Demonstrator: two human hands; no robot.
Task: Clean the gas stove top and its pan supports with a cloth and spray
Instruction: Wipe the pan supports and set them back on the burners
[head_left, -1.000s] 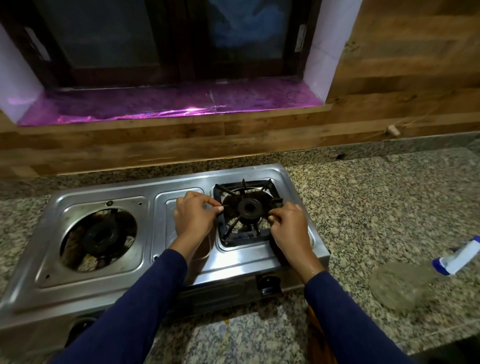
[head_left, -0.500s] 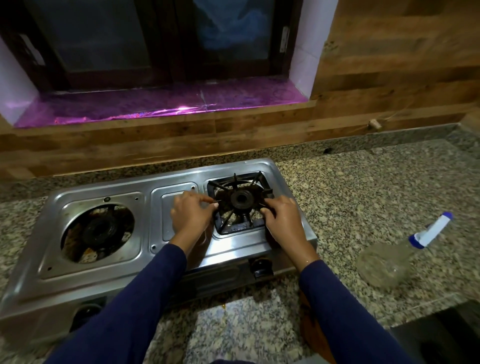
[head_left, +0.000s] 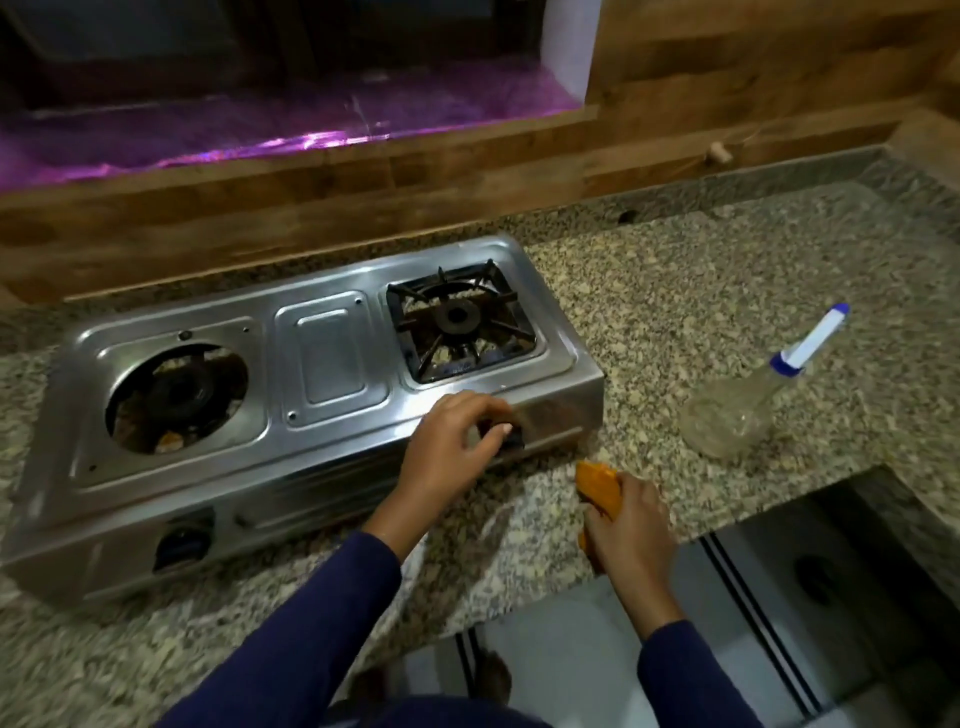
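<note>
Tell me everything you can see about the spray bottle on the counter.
The spray bottle lies on its side on the speckled granite counter, right of the stove and apart from it. Its body looks like clear plastic, rounded, with whatever is inside hard to make out. A blue collar joins it to a long white nozzle with a blue tip, pointing up and away to the right. Neither hand touches it.
</note>
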